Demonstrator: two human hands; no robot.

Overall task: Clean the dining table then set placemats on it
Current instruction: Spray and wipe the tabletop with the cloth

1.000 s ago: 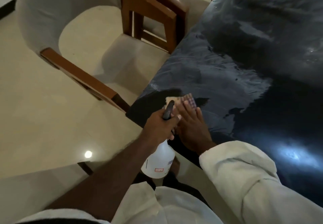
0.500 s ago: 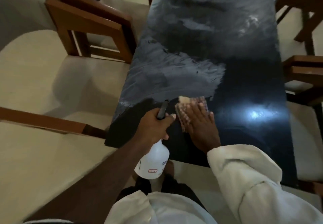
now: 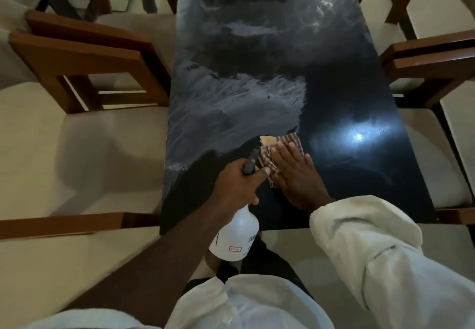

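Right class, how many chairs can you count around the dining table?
4. The near left chair and far left chair flank one side, the near right chair and far right chair the other. Others past the far end may be hidden.

One wide-angle view comes from the person's head, placed at the near short end of the dark dining table and facing forward and steeply down along its length, so the far end runs off the top edge. It sits close: the left hand gripping a spray bottle and the flat right hand fill the lower middle, a white sleeve crowds the bottom right, and the wooden chairs on both sides bow outward at the edges.
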